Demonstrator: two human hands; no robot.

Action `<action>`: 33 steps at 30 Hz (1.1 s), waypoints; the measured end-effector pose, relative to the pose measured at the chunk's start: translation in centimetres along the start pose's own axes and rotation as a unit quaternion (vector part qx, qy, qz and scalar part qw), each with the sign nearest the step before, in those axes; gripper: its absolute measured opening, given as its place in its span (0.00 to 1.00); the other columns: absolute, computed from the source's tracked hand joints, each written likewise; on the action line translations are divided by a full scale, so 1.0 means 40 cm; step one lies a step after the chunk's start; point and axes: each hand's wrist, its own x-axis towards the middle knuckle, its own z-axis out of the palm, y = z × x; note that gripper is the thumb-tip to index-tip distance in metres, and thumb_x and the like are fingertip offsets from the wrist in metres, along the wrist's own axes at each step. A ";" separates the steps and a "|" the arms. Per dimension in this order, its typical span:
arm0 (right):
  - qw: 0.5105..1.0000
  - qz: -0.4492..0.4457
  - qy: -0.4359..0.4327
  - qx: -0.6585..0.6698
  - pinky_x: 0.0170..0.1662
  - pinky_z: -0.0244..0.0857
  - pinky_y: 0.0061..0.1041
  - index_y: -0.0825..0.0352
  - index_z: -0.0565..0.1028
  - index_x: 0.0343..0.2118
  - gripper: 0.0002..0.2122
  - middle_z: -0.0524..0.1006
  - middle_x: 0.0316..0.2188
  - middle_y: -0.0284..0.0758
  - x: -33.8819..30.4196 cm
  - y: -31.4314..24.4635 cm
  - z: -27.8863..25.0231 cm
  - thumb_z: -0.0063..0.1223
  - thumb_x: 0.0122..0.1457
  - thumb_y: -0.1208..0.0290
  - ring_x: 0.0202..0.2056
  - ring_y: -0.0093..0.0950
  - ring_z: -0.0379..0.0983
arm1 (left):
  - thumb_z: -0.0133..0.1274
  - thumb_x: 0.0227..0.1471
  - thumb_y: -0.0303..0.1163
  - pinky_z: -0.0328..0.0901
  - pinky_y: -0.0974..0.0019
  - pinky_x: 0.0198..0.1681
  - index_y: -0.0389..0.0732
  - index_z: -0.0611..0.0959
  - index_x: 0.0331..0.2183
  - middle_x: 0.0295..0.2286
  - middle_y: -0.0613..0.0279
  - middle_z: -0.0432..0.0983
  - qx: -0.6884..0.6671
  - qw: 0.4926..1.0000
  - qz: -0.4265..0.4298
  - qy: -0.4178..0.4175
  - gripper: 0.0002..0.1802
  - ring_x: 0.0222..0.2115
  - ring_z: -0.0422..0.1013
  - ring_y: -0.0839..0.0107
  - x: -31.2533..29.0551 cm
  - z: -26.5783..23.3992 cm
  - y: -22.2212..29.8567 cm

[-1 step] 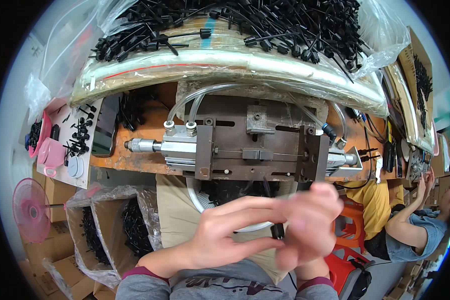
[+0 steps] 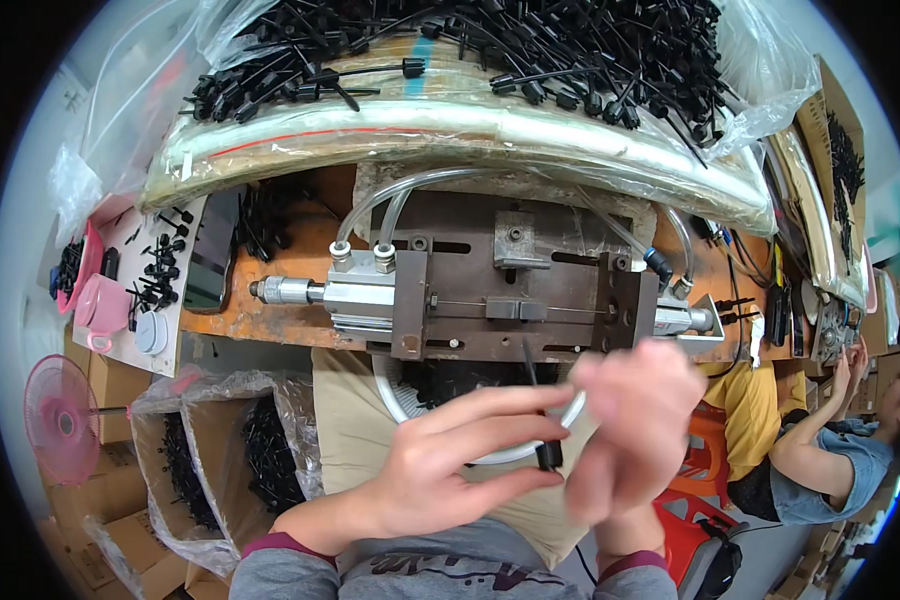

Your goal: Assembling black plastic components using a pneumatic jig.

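Observation:
My left hand [image 2: 440,455] is closed, its fingertips pinching a black plastic part [image 2: 549,456] with a ribbed-looking knob at the lower end and a thin dark stem pointing up and away. Just to the right, my right hand [image 2: 638,430] is smeared by motion; whether its fingers hold anything cannot be made out. Both hands are over my lap, in front of a dark metal fixture [image 2: 460,218] on the bench. A small grey block [image 2: 515,309] sits at the fixture's middle, between two silver air cylinders [image 2: 358,303] at its ends.
A big heap of black stemmed parts [image 2: 590,50] lies on a plastic-wrapped board beyond the fixture. Boxes lined with plastic [image 2: 215,465] hold more at the lower left, beside a pink fan [image 2: 63,420]. A co-worker [image 2: 830,450] sits at the right near red stools [image 2: 685,540].
My right hand has shifted a little right, away from my left hand. The black part has moved slightly left, and more of its stem shows.

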 end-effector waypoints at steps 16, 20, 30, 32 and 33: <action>0.930 0.068 -0.209 -0.295 0.48 0.69 0.36 0.68 0.68 0.53 0.32 0.77 0.43 0.46 0.455 0.316 0.185 0.62 0.42 0.66 0.46 0.41 0.75 | 0.58 0.44 0.24 0.69 0.58 0.46 0.33 0.82 0.35 0.50 0.50 0.73 0.404 0.910 0.097 0.001 0.12 0.34 0.76 0.62 0.008 0.028 -0.098; 0.922 0.070 -0.232 -0.303 0.47 0.69 0.34 0.68 0.72 0.49 0.27 0.78 0.39 0.45 0.475 0.335 0.217 0.61 0.43 0.66 0.43 0.40 0.75 | 0.57 0.44 0.25 0.71 0.62 0.42 0.32 0.82 0.33 0.49 0.50 0.74 0.425 0.899 0.106 0.006 0.10 0.30 0.76 0.62 0.016 0.027 -0.096; 0.922 -0.132 -0.249 -0.267 0.37 0.69 0.28 0.70 0.78 0.33 0.13 0.77 0.28 0.38 0.510 0.323 0.175 0.65 0.46 0.68 0.30 0.33 0.75 | 0.58 0.42 0.23 0.69 0.67 0.32 0.31 0.83 0.31 0.47 0.46 0.75 0.418 0.904 0.091 -0.001 0.09 0.25 0.75 0.66 0.029 0.027 -0.102; 0.902 -0.190 -0.235 -0.307 0.36 0.70 0.29 0.71 0.79 0.28 0.10 0.78 0.25 0.39 0.507 0.299 0.157 0.63 0.45 0.71 0.28 0.35 0.75 | 0.58 0.42 0.23 0.68 0.69 0.29 0.31 0.83 0.31 0.47 0.46 0.75 0.420 0.902 0.100 0.005 0.09 0.24 0.75 0.66 0.029 0.028 -0.107; 0.903 -0.166 -0.254 -0.303 0.38 0.70 0.32 0.71 0.79 0.28 0.10 0.78 0.26 0.41 0.515 0.289 0.155 0.62 0.44 0.71 0.30 0.39 0.75 | 0.59 0.42 0.23 0.68 0.69 0.29 0.31 0.83 0.31 0.47 0.46 0.75 0.421 0.902 0.100 0.004 0.09 0.23 0.75 0.67 0.028 0.028 -0.108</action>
